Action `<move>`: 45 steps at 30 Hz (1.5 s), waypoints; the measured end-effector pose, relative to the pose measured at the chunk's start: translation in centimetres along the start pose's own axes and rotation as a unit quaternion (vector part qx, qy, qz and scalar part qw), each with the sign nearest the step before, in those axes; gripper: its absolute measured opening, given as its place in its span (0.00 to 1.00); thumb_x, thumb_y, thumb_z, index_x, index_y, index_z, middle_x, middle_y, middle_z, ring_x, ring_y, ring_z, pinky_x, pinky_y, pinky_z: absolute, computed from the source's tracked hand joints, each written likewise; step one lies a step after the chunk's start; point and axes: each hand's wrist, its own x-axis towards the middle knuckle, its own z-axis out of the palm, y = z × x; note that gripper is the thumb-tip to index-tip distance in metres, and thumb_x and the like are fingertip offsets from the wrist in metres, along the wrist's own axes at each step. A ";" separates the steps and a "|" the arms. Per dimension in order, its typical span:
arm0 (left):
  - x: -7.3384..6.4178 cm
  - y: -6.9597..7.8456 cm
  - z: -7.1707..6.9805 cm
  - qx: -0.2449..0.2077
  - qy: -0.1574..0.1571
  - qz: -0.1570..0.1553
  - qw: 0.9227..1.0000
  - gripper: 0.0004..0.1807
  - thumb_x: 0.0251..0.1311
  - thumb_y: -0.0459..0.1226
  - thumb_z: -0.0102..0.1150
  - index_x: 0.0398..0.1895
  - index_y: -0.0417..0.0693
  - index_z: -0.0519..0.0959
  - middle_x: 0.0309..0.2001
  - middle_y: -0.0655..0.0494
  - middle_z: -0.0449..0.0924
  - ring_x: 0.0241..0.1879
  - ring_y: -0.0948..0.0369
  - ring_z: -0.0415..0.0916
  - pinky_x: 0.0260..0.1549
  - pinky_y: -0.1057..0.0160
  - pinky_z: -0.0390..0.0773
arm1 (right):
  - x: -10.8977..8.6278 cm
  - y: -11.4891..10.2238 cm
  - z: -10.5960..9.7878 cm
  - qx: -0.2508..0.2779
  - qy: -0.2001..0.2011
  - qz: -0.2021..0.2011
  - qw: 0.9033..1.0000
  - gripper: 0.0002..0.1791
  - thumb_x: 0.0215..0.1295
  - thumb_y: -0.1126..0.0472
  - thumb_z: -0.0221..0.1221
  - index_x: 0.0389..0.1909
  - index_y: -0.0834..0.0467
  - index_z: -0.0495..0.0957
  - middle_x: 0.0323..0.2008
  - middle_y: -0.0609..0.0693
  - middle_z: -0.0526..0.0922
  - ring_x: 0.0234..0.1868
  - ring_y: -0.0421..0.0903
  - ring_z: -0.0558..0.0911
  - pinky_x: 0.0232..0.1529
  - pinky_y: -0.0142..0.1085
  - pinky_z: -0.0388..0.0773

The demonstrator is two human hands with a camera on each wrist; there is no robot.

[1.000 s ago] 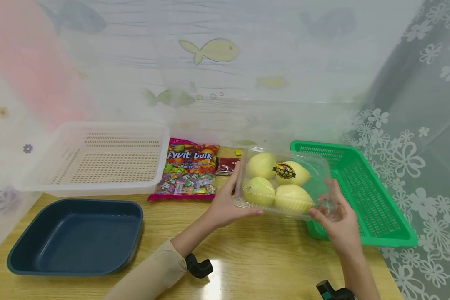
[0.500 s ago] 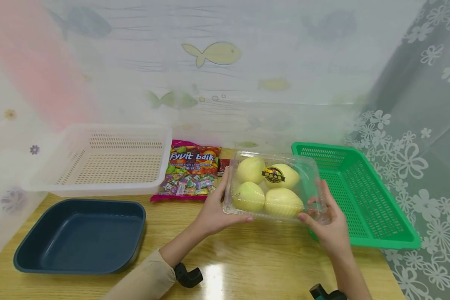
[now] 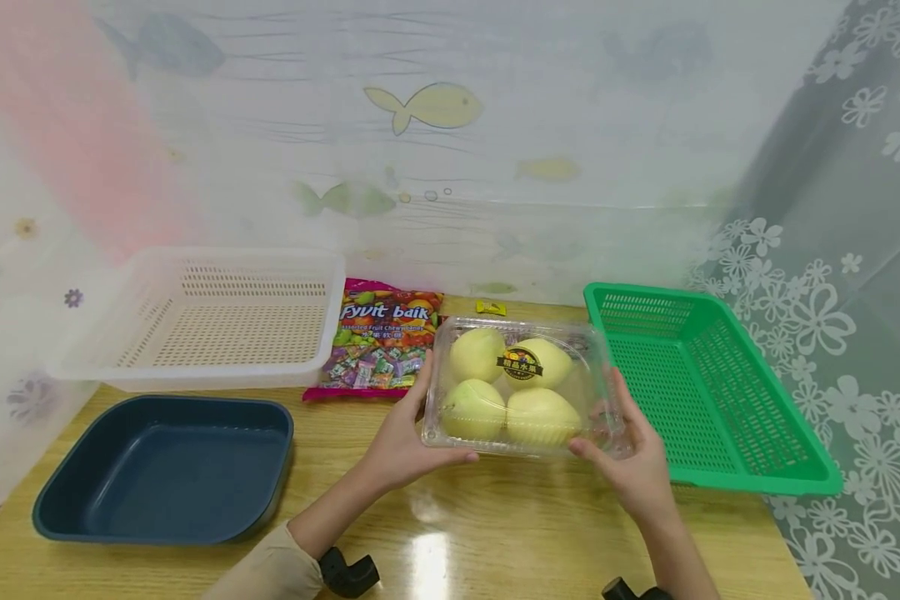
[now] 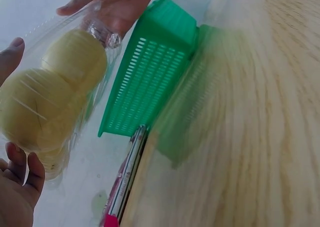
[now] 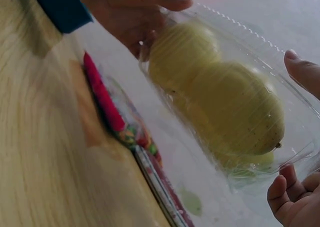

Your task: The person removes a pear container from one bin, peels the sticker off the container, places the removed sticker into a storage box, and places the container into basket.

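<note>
Left hand (image 3: 405, 446) and right hand (image 3: 636, 468) were bare. A plain beige sleeve (image 3: 270, 568) covered part of the left forearm (image 3: 333, 510). A black, angular fitting (image 3: 342, 577) sat beside its cuff; a second black fitting (image 3: 619, 588), partly cropped, was on the right.

In the head view, the clear box (image 3: 522, 388) hides part of the left grip (image 3: 402, 448); print on the yellow wrapper (image 3: 491, 307) is unreadably small. The right wrist view crops the blue basin (image 5: 62, 9).
</note>
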 end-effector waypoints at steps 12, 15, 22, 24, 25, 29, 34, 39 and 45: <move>-1.5 -1.6 -0.5 -0.001 -0.005 -0.032 0.999 0.78 0.42 0.46 0.90 0.89 0.57 0.40 0.86 0.54 0.44 0.83 0.45 0.48 0.74 0.38 0.61 | -1.1 1.3 1.4 0.007 -0.008 0.007 1.000 0.62 0.54 0.82 0.71 0.86 0.56 0.51 0.49 0.57 0.77 0.48 0.41 0.79 0.35 0.27 0.84; -1.7 -2.0 -0.6 -0.003 -0.008 -0.031 0.999 0.78 0.43 0.45 0.90 0.89 0.58 0.39 0.86 0.55 0.42 0.83 0.45 0.47 0.75 0.38 0.59 | -1.1 1.8 1.8 0.023 -0.010 0.006 1.000 0.62 0.53 0.82 0.71 0.86 0.57 0.50 0.47 0.58 0.76 0.45 0.40 0.81 0.30 0.27 0.83; -2.1 -3.2 -0.4 -0.012 -0.013 -0.053 0.998 0.78 0.43 0.41 0.90 0.89 0.55 0.39 0.86 0.51 0.45 0.81 0.42 0.55 0.73 0.41 0.65 | -1.4 3.4 2.3 0.011 -0.009 0.016 1.000 0.62 0.52 0.81 0.72 0.86 0.56 0.51 0.47 0.60 0.76 0.45 0.41 0.80 0.35 0.28 0.85; -2.2 -3.6 -0.3 -0.010 -0.014 -0.060 0.998 0.78 0.42 0.41 0.90 0.89 0.54 0.39 0.86 0.51 0.44 0.81 0.41 0.54 0.73 0.40 0.64 | -1.5 3.9 2.4 0.007 -0.010 0.020 1.000 0.62 0.52 0.81 0.72 0.86 0.58 0.50 0.47 0.60 0.76 0.45 0.41 0.80 0.36 0.28 0.85; -2.3 -3.8 -0.3 -0.010 -0.015 -0.062 0.998 0.78 0.42 0.40 0.90 0.89 0.54 0.39 0.86 0.50 0.44 0.81 0.40 0.54 0.73 0.40 0.63 | -1.6 4.2 2.5 0.004 -0.011 0.021 1.000 0.62 0.52 0.81 0.72 0.86 0.59 0.50 0.47 0.59 0.77 0.44 0.40 0.80 0.36 0.28 0.84; -2.6 -4.3 0.1 -0.016 -0.017 -0.066 0.998 0.78 0.41 0.39 0.90 0.89 0.57 0.40 0.86 0.52 0.44 0.82 0.42 0.52 0.74 0.41 0.61 | -2.1 5.0 2.5 -0.010 -0.008 0.026 1.000 0.62 0.51 0.80 0.73 0.85 0.60 0.51 0.48 0.60 0.78 0.45 0.39 0.83 0.40 0.28 0.85; -2.6 -4.7 0.9 -0.041 -0.040 -0.056 0.997 0.78 0.42 0.39 0.90 0.89 0.62 0.39 0.86 0.54 0.44 0.81 0.45 0.54 0.75 0.46 0.62 | -3.0 5.5 1.9 -0.015 0.009 0.028 0.999 0.61 0.51 0.81 0.73 0.85 0.57 0.54 0.48 0.58 0.78 0.47 0.38 0.82 0.47 0.27 0.84; -2.3 -5.0 1.7 -0.057 -0.050 -0.058 0.995 0.78 0.44 0.39 0.89 0.89 0.63 0.38 0.86 0.56 0.44 0.81 0.45 0.56 0.75 0.47 0.63 | -3.1 6.0 1.2 0.013 -0.004 0.031 0.999 0.59 0.56 0.82 0.69 0.85 0.61 0.50 0.49 0.58 0.77 0.47 0.38 0.80 0.49 0.25 0.82; -2.0 -5.3 2.0 -0.040 -0.052 -0.076 0.995 0.78 0.45 0.43 0.89 0.89 0.55 0.37 0.86 0.52 0.42 0.81 0.43 0.53 0.75 0.43 0.62 | -2.8 6.5 0.8 0.011 -0.014 0.051 0.999 0.57 0.59 0.80 0.69 0.86 0.60 0.49 0.56 0.58 0.77 0.51 0.38 0.78 0.51 0.25 0.81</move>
